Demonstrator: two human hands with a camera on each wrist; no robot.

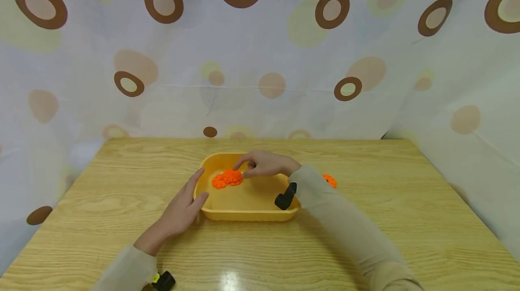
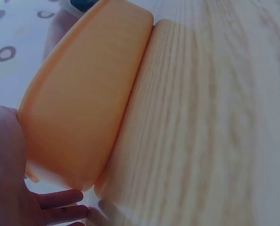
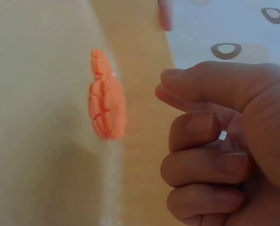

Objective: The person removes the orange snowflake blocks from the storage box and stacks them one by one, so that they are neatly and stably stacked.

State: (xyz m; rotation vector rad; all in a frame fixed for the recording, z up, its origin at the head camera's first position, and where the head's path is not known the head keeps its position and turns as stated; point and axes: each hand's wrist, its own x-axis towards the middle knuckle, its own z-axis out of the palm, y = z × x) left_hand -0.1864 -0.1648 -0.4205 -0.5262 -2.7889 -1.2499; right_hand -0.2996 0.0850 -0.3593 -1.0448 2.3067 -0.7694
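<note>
A yellow plastic tray [image 1: 248,215] with raised walls stands on the wooden table. My left hand [image 1: 183,207] grips its left end, the thumb over the rim and the fingers along the outer wall, as the left wrist view also shows the wall [image 2: 88,94]. Several orange flower-shaped discs [image 1: 227,178] with notched edges lie overlapping inside, toward the tray's left. Over the tray, my right hand [image 1: 266,163] has its index finger and thumb beside these discs. In the right wrist view the discs [image 3: 107,108] sit apart from the fingertips, and the other fingers [image 3: 196,169] are curled, nothing visible in them.
Another orange disc [image 1: 330,180] lies on the table right of the tray, partly behind the right sleeve [image 1: 345,219]. Each wrist carries a black camera, the right one [image 1: 286,197] over the tray's corner. A patterned cloth [image 1: 260,56] hangs behind the table [image 1: 406,200].
</note>
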